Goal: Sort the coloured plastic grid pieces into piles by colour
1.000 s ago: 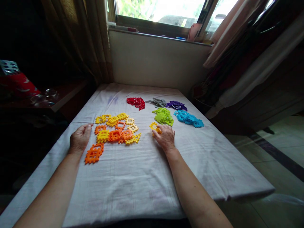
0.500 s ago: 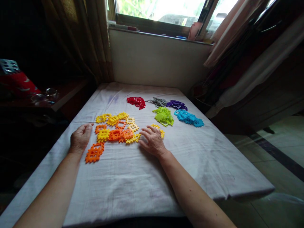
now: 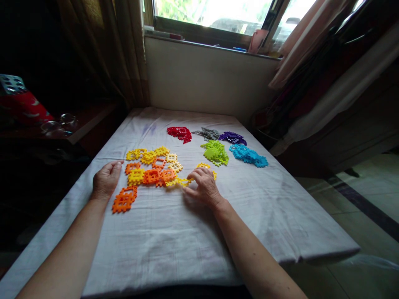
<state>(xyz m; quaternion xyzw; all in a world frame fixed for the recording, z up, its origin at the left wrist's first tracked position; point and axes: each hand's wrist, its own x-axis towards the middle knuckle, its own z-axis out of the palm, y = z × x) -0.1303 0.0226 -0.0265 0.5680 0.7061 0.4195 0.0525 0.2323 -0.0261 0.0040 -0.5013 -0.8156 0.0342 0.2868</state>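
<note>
My right hand [image 3: 204, 187] pinches the edge of a yellow lattice-like plastic building piece [image 3: 184, 182], lifted slightly at the right end of a loose group. Behind those fingers lie more yellow pieces [image 3: 203, 165], partly covered by the hand. My left hand [image 3: 106, 180] rests closed on the cloth at the group's left side, with no piece showing in it. Between the hands are yellow pieces [image 3: 136, 177], orange pieces [image 3: 151, 176] and pale yellow pieces [image 3: 175, 166]. Stacked orange pieces [image 3: 124, 201] lie nearer to me, beside my left wrist.
Farther back on the cloth-covered table [image 3: 174, 249] sit heaps of red [image 3: 180, 133], grey [image 3: 208, 133], purple [image 3: 232, 138], lime green [image 3: 215, 153] and blue pieces [image 3: 248, 155]. A wall and window stand behind. On a side surface at left are glasses [image 3: 60, 124].
My right hand's fingers have closed on a yellow piece at the group's right end and drawn it slightly right. The left hand stays in place.
</note>
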